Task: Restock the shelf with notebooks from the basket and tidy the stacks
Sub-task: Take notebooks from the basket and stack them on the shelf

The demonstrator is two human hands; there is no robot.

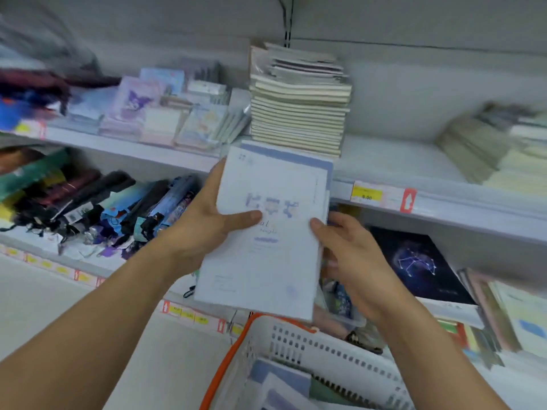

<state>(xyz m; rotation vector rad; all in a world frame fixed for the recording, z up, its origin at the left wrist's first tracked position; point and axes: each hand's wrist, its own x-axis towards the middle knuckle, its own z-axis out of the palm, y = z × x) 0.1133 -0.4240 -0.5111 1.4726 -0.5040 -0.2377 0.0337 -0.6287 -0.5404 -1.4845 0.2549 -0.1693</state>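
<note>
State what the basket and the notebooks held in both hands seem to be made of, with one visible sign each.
Basket: likely moulded plastic, white with an orange rim; rows of slots pierce its wall.
Notebooks: paper, probably with smooth card covers; thin stacked page edges show.

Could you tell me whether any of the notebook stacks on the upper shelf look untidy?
Yes. The tall notebook stack on the upper shelf is ragged: its top notebooks sit skewed and overhang the neater ones below.
</note>
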